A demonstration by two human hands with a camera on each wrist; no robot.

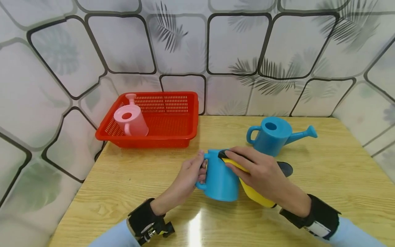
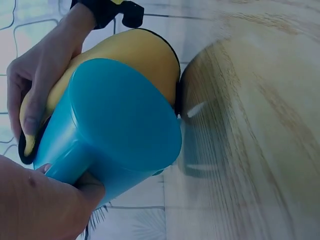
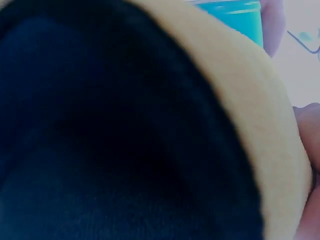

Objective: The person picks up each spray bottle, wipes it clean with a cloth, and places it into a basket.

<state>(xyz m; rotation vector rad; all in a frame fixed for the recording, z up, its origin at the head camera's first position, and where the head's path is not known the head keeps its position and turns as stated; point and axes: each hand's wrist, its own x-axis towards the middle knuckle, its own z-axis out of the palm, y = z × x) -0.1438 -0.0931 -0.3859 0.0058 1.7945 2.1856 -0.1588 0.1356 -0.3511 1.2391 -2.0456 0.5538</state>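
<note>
My left hand (image 1: pixel 188 172) grips the handle of a blue watering can (image 1: pixel 221 180), whose round base (image 2: pixel 125 107) faces the left wrist camera. Its spout is out of sight. On the can's right side, my right hand (image 1: pixel 260 171) pinches a soft yellow pad (image 1: pixel 253 193) with a black backing, pressed along the can's upper wall. In the left wrist view the pad (image 2: pixel 142 55) bends around behind the can. Close up, the right wrist view is mostly filled by the pad's dark backing (image 3: pixel 115 130).
A red basket (image 1: pixel 154 141) stands at the back left with a pink watering can (image 1: pixel 132 120) in it. Another blue watering can (image 1: pixel 273 137) stands upright at the back right. A dark oval piece (image 1: pixel 285 168) shows beyond my right hand. Patterned walls enclose the wooden table (image 1: pixel 129 171).
</note>
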